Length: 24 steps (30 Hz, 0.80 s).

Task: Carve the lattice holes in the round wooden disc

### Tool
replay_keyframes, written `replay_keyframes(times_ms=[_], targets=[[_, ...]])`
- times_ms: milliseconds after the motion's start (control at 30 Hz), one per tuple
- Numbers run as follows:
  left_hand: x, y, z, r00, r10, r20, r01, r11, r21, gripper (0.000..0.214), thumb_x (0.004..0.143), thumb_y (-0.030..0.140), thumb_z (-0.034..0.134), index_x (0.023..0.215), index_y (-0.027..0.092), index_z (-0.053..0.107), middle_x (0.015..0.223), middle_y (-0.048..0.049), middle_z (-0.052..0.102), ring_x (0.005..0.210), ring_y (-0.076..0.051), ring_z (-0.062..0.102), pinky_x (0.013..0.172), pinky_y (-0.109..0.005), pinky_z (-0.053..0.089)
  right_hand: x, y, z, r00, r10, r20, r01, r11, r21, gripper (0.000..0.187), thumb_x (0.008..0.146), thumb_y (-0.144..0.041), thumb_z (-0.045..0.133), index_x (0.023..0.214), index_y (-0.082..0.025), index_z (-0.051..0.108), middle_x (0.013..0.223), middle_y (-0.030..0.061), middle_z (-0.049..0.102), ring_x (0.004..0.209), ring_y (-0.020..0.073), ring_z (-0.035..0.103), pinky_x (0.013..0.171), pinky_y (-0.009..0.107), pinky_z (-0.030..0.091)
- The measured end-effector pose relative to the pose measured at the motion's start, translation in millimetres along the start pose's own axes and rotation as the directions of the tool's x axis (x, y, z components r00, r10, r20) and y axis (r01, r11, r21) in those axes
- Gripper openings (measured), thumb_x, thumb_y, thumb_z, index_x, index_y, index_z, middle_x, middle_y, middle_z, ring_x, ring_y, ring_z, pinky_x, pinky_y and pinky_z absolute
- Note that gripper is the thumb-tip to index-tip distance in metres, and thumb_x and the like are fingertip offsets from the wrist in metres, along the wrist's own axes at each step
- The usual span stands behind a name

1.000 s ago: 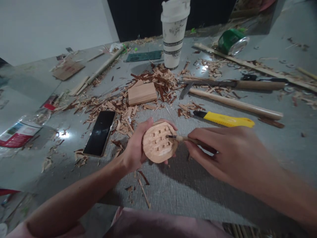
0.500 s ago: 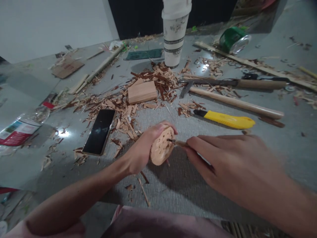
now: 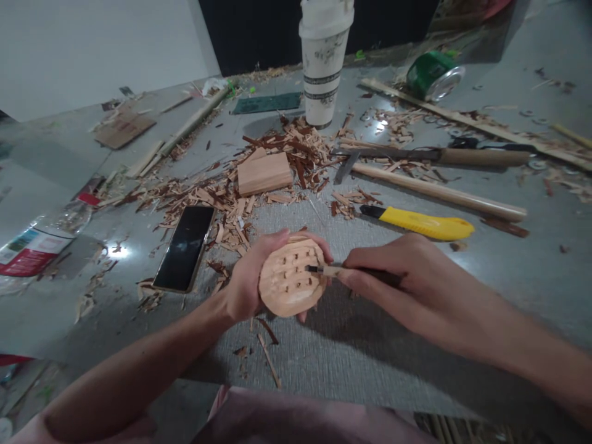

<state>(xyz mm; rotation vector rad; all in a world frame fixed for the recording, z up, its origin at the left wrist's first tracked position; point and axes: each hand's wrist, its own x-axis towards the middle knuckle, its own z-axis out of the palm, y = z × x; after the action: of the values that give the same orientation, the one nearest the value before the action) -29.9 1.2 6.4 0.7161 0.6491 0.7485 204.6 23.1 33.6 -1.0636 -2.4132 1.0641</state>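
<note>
A pale, round wooden disc (image 3: pixel 289 296) with rows of small carved notches is tilted toward me above the table. My left hand (image 3: pixel 250 277) is closed around its left and far edges, with some fingers hidden behind it. In my right hand (image 3: pixel 393 271) is a slim carving chisel (image 3: pixel 330 270), held between thumb and fingers. Its dark metal tip meets the disc's face among the notches. Just beyond my right hand lies a yellow utility knife (image 3: pixel 423 223).
Wood shavings (image 3: pixel 305 148) surround a wooden block (image 3: pixel 264 174). Behind stands a paper cup (image 3: pixel 324 74), with a green can (image 3: pixel 432 75) on its side farther right. A hammer (image 3: pixel 439 192) and a brown-handled tool (image 3: pixel 483 157) lie right; a phone (image 3: pixel 185 248) and plastic bottle (image 3: pixel 41 246) lie left.
The disc has turned so its notched face points more toward me. My right hand has shifted slightly, and the chisel tip sits a little lower and farther left.
</note>
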Motion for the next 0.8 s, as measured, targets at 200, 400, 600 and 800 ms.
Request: replay_keyframes(times_ms=[200,400,600,800], targets=[[-1,2,1.3,1.0,0.021,0.015,-0.021,1.0,0.021,0.063,0.092,0.071,0.051,0.111,0.012,0.064,0.085,-0.0116,0.067,0.063,-0.02,0.066,0.049,-0.026,0.054,3,0,-8,0.998,0.048,0.031,-0.049,0.998,0.046,0.04,0.106,-0.036,0.054,0.068,-0.022,0.057,0.058,-0.0049,0.042,0.054,0.0115,0.039,0.047,0.027,0.028],[1,1,-1.1,0.996,0.072,-0.048,-0.066,0.991,0.113,0.063,0.092,0.074,0.05,0.106,0.015,0.066,0.081,-0.0094,0.063,0.06,-0.02,0.066,0.049,-0.027,0.055,-3,-7,-9,0.983,-0.083,-0.162,0.053,0.982,-0.181,0.04,0.106,-0.035,0.055,0.069,-0.021,0.061,0.054,-0.0054,0.049,0.048,0.0096,0.04,0.049,0.029,0.028],[0,2,0.9,0.998,0.049,-0.05,-0.044,0.994,0.103,0.06,0.092,0.072,0.051,0.107,0.016,0.066,0.084,-0.0098,0.066,0.061,-0.019,0.065,0.05,-0.026,0.054,-6,-7,-6,0.983,-0.121,-0.14,0.08,0.961,-0.267,0.037,0.107,-0.033,0.053,0.074,-0.021,0.064,0.056,-0.0032,0.054,0.049,0.0113,0.044,0.054,0.031,0.027],[-1,3,3.2,0.996,0.057,-0.073,-0.049,0.992,0.116,0.06,0.091,0.073,0.053,0.106,0.017,0.066,0.082,-0.0093,0.066,0.059,-0.018,0.064,0.05,-0.025,0.053,-7,-6,-1,0.981,-0.132,-0.141,0.08,0.943,-0.323,0.036,0.107,-0.032,0.053,0.073,-0.022,0.059,0.057,-0.0028,0.056,0.049,0.0121,0.045,0.056,0.033,0.025]])
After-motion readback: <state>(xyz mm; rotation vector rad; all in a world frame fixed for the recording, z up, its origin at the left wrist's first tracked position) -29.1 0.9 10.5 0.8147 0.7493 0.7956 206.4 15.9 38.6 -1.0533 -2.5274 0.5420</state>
